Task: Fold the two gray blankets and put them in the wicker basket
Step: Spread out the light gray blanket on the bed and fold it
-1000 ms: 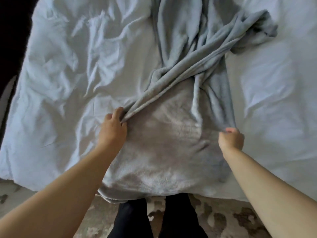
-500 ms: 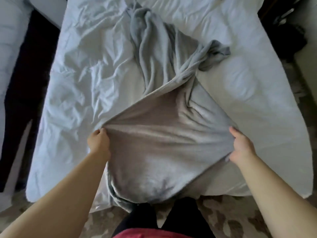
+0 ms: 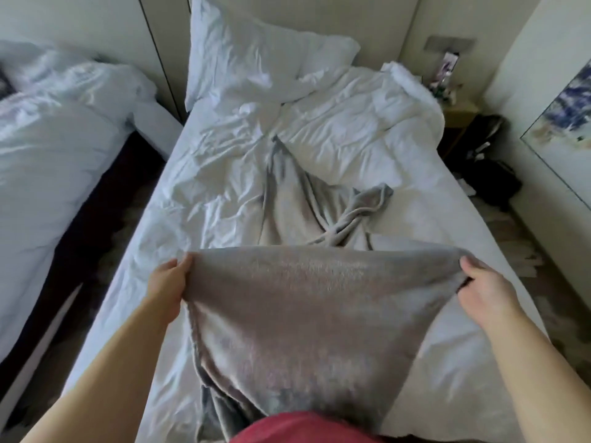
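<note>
Gray fleece blanket [image 3: 307,314] stretched taut above white bed [image 3: 431,362]: left hand [image 3: 168,290] pinches one top corner, right hand [image 3: 489,290] grips the other; far end bunched on sheet.

Soft daylight, motion blur, wide-angle warp

I am looking into a bedroom. In front of me is a bed [image 3: 166,219] with a creased white sheet, a big white pillow [image 3: 256,55] at its head and a white duvet [image 3: 367,129] bunched beside it. A second bed [image 3: 48,139] with white bedding stands at the left. A small nightstand [image 3: 460,112] is in the far right corner, and a framed picture [image 3: 563,107] hangs on the right wall.
</note>
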A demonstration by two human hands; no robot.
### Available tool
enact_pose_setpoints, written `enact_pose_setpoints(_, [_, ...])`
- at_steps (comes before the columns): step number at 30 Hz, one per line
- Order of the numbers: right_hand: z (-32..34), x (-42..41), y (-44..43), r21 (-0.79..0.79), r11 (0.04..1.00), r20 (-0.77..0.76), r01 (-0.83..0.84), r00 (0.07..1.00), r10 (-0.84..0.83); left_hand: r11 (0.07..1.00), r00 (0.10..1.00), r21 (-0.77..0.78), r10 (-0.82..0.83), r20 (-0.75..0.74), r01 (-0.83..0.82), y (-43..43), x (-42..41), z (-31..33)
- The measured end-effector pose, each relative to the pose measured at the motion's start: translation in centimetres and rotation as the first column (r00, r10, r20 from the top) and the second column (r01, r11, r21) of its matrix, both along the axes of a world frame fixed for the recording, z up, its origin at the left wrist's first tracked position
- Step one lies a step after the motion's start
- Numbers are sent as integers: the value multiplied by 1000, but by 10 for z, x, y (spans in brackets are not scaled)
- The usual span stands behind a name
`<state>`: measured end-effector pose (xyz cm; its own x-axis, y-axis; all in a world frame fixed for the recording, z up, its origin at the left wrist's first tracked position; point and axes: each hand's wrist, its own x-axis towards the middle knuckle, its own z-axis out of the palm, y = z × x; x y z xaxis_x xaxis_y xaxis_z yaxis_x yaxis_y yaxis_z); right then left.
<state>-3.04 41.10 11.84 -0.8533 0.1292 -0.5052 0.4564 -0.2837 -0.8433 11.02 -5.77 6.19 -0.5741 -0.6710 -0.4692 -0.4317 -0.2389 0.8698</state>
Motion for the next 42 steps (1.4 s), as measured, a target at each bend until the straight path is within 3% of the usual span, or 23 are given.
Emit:
enact_pose_setpoints(1, [6, 1, 0, -16, 1000, -46, 24, 999, -25, 997, 995, 77, 25, -102, -17, 3, -1, 4])
enact_pose_setpoints(3, [5, 3, 2, -110, 993, 51, 30, 998, -24, 964, 978, 246, -54, -199, 103, 9, -2, 13])
enact_pose_setpoints(5, [9, 10, -2, -24, 978, 261, -207, 943, 206, 877, 952, 371, -292, -93, 305, 10, 4, 22])
enact_pose_setpoints(7, [10, 12, -3, 118, 861, 435, -496, 805, 404, 757, 828, 456, -556, 74, 468, 10, 11, 27])
enact_pose_setpoints(8, [9, 9, -2, 173, 829, 445, -531, 793, 415, 744, 791, 462, -597, 136, 482, 10, 13, 27])
enact_pose_setpoints(10, [7, -3, 1, 232, 905, 269, -358, 917, 294, 870, 883, 342, -432, 181, 355, 9, 11, 20])
enact_pose_setpoints(12, [3, -16, 8, 146, 987, 14, -63, 998, 61, 975, 995, 203, -97, 23, 90, 6, 6, 18])
enact_pose_setpoints(15, [1, -21, 15, -44, 999, -73, 15, 997, -18, 933, 987, 359, 55, -149, 2, 5, 0, 24])
enact_pose_setpoints(17, [2, -15, 14, -84, 989, 51, -118, 991, 122, 901, 979, 389, -202, -10, 190, 5, 3, 33])
enact_pose_setpoints(19, [6, -2, 5, 42, 900, 312, -435, 861, 402, 812, 839, 366, -528, 129, 454, 9, 6, 38])
enact_pose_setpoints(20, [7, 0, 3, 110, 816, 433, -568, 766, 474, 812, 807, 300, -563, 179, 501, 10, 4, 38])
enact_pose_setpoints(21, [8, -2, 1, 186, 761, 486, -622, 731, 479, 872, 853, 196, -484, 196, 449, 10, 0, 36])
enact_pose_setpoints(23, [8, -18, -2, 287, 841, 304, -458, 876, 374, 979, 979, 48, -200, 43, 197, 7, -11, 36])
enact_pose_setpoints(26, [23, -46, -2, 50, 998, -103, -43, 994, 48, 989, 982, 141, -19, -190, 47, 2, -25, 41])
enact_pose_setpoints(28, [28, -53, -5, -102, 995, -126, 17, 992, -29, 979, 987, 182, -71, -142, 96, 2, -29, 40])
enact_pose_setpoints(30, [21, -43, -9, -16, 995, 71, -96, 993, 97, 959, 977, 191, -213, 14, 207, 1, -27, 31])
enact_pose_setpoints(31, [16, -33, -12, 55, 971, 228, -233, 950, 215, 941, 950, 210, -293, 106, 266, 2, -24, 25])
enact_pose_setpoints(33, [8, -11, -14, 134, 808, 534, -574, 728, 429, 895, 872, 272, -421, 249, 354, 5, -16, 19])
enact_pose_setpoints(35, [3, 1, -12, 101, 602, 731, -792, 469, 495, 873, 843, 334, -454, 288, 355, 4, -11, 18])
enact_pose_setpoints(36, [5, 2, -13, 124, 537, 770, -834, 423, 478, 868, 845, 364, -449, 289, 337, 1, -12, 20])
enact_pose_setpoints(38, [18, -9, -18, 222, 543, 699, -810, 520, 491, 824, 783, 431, -524, 334, 368, -6, -21, 35])
enact_pose_setpoints(40, [44, -37, -30, 272, 727, 469, -630, 747, 472, 762, 676, 446, -635, 372, 470, -10, -38, 63])
enact_pose_setpoints(42, [77, -71, -42, 279, 884, 114, -374, 927, 356, 789, 766, 303, -604, 221, 534, -11, -65, 92])
